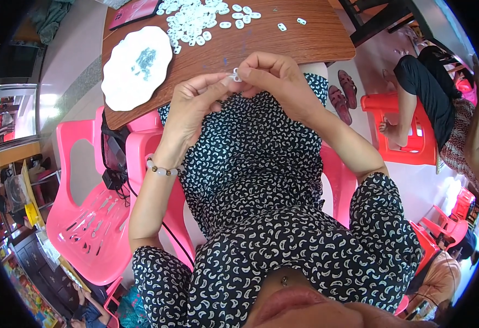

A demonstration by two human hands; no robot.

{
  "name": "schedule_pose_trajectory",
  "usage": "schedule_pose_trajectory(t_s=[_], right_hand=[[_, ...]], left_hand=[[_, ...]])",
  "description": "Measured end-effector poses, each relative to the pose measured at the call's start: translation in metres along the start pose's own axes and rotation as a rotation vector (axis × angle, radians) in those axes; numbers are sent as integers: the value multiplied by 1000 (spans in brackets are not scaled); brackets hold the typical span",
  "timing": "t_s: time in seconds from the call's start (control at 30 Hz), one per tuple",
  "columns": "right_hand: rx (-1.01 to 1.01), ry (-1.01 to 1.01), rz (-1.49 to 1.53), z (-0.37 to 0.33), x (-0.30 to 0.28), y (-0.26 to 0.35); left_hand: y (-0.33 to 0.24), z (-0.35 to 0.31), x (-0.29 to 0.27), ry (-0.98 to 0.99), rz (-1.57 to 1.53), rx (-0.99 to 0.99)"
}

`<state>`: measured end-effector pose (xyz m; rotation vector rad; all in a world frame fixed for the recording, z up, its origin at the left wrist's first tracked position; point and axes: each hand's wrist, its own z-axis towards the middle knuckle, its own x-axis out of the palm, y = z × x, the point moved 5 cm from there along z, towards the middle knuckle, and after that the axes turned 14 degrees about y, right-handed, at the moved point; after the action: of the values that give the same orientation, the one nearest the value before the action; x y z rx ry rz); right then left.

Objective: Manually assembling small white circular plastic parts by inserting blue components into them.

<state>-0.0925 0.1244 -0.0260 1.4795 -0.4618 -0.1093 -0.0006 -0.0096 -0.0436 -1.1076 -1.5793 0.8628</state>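
Observation:
Just in front of the table's near edge, a small white oval plastic piece with holes is pinched between my two hands. My left hand closes thumb and forefinger on its left side. From the right, my right hand grips it with thumb and fingertips. Whether a smaller part is also between the fingertips, I cannot make out. Beyond my hands lies a heap of similar white pieces. A white scalloped plate holds a patch of tiny silvery bits, too small to name.
The brown wooden table has a pink flat object at its far left. A pink plastic chair stands at my left, with a black bag and cable. To the right are a red stool, slippers and a seated person.

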Motion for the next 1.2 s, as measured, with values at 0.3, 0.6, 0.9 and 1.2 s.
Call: schedule_pose_trajectory(t_s=[0.3, 0.6, 0.9, 1.2], right_hand=[[5, -6, -34, -1, -7, -8], [11, -68, -154, 1, -4, -12], [-21, -95, -206, 2, -7, -17], [42, -110, -263, 1, -9, -18]], left_hand=[[7, -4, -7, 33, -187, -93], [10, -9, -6, -12, -434, -92], [6, -9, 1, -23, -258, -67], [7, -8, 5, -25, -236, -65]])
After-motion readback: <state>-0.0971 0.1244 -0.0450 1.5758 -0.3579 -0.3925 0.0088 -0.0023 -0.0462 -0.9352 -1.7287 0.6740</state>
